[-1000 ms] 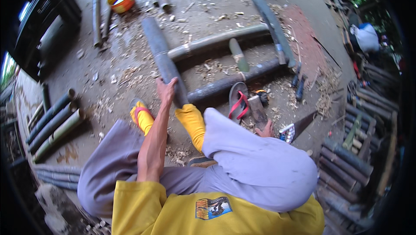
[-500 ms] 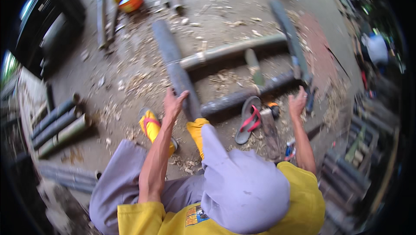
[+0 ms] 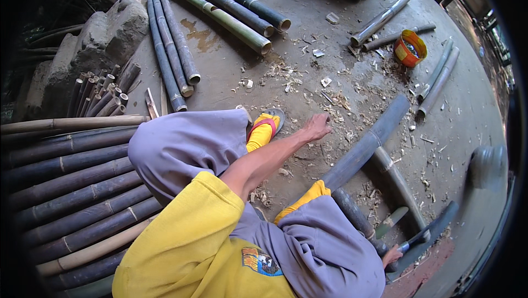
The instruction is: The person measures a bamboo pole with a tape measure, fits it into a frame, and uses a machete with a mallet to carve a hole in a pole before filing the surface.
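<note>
My left hand (image 3: 318,127) is above the chip-strewn floor, its fingers curled in, with nothing visible in them. It is apart from the wide, dark split bamboo piece (image 3: 367,141) to its right. Low on the right, partly hidden behind my knee, my right hand (image 3: 391,256) closes on a blue-handled tool (image 3: 404,247); its dark end lies over a far bamboo piece (image 3: 437,232). Between the two long pieces run a pale-green bamboo pole (image 3: 400,185) and a dark pole (image 3: 355,213). A short green bamboo slat (image 3: 391,221) lies between these poles.
An orange-yellow bucket (image 3: 410,49) stands at the far right beside bamboo lengths (image 3: 380,20). Several thick poles (image 3: 225,20) lie at the back left. Dark bamboo (image 3: 82,188) is stacked at my left, near cut stubs (image 3: 102,92) and concrete blocks (image 3: 121,28). My sandalled foot (image 3: 267,127) is in front.
My view has swung left, bringing the stacked bamboo in. My left hand has come off the split bamboo piece and curled. My right hand has closed on the tool.
</note>
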A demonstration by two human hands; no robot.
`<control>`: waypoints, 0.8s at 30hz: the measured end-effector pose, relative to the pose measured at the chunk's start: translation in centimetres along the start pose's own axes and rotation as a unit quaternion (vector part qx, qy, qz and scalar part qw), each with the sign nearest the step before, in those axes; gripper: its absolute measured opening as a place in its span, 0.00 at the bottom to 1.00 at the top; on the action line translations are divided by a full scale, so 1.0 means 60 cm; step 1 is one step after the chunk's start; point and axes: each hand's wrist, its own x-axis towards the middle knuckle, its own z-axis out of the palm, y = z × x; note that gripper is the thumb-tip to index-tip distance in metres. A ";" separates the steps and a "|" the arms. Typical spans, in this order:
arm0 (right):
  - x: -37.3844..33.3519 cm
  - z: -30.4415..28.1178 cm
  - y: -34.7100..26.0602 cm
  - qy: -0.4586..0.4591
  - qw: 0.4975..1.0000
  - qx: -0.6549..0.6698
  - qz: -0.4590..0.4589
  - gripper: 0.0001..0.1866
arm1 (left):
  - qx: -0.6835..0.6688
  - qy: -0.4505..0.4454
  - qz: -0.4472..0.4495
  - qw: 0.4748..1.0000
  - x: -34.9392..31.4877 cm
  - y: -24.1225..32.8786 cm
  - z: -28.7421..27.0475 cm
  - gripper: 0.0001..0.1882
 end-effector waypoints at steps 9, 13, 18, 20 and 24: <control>-0.154 0.014 -0.091 -0.012 1.000 0.006 0.013 0.30 | 0.004 0.258 -0.126 0.958 0.077 -0.076 -0.184 0.20; -0.192 0.029 -0.099 0.010 1.000 -0.013 -0.022 0.31 | -0.070 0.425 -0.222 0.875 0.129 -0.125 -0.254 0.27; -0.212 0.027 -0.090 0.041 0.996 -0.037 -0.067 0.32 | -0.205 0.498 -0.317 0.781 0.186 -0.182 -0.311 0.41; -0.213 0.022 -0.096 -0.010 0.998 -0.046 -0.034 0.33 | -0.269 0.495 -0.309 0.766 0.206 -0.225 -0.331 0.46; -0.218 -0.009 -0.083 -0.020 0.998 -0.052 -0.001 0.32 | -0.494 0.367 -0.278 0.738 0.261 -0.216 -0.349 0.51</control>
